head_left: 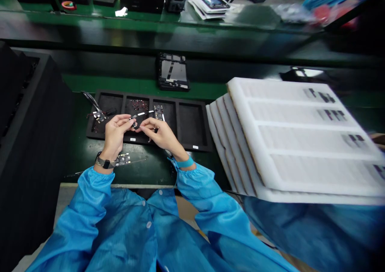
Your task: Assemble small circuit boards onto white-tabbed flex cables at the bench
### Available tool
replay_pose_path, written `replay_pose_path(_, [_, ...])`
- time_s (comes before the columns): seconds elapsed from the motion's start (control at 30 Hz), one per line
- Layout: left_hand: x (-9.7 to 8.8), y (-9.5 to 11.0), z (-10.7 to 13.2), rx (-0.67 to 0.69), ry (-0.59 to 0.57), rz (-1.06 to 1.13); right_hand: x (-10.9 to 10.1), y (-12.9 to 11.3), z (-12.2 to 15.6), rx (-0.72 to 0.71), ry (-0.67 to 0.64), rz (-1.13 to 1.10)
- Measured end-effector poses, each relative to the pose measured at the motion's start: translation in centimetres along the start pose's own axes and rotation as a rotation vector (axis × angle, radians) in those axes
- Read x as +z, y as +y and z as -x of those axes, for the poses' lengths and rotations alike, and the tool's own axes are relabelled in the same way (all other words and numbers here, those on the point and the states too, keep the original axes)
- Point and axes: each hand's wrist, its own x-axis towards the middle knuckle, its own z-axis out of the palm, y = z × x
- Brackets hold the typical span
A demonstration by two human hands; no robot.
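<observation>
My left hand (pixel 116 133) is closed, thumb and fingers pinching a small dark electronic part (pixel 135 124). A thin strip with a white label (pixel 140 114) rises from it. Close on the right, my right hand (pixel 161 134) pinches at the same part's other side; its exact grip is too small to make out. Both hands are over a black foam tray (pixel 192 147) with several compartments. In the tray lie small red-wired pieces (pixel 138 104), a circuit board (pixel 158 112), and boards with cables (pixel 98 115) at the left end. Another circuit board (pixel 124 158) lies by my left wrist.
A stack of white foam trays (pixel 255 143) holding small dark parts stands at the right. Tall black foam trays (pixel 36 143) wall off the left. Behind the black tray sits a stack of dark device housings (pixel 173 72). A green shelf (pixel 90 19) runs across the back.
</observation>
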Motion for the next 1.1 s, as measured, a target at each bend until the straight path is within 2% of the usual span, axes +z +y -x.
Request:
replay_pose_path(0.17, [0.23,-0.09,0.18,0.024,0.009,-0.018,0.27,-0.01,0.01,-0.047,0.062,-0.01])
replay_pose_path(0.63, [0.82,-0.01,0.65,-0.013,0.024,0.002,0.97,-0.37,0.1,0.072,0.038,-0.181])
replay_pose_path(1.1, [1.03,-0.24,0.88,0.039,0.051,-0.047,0.87,-0.67,0.11,0.077,0.03,-0.205])
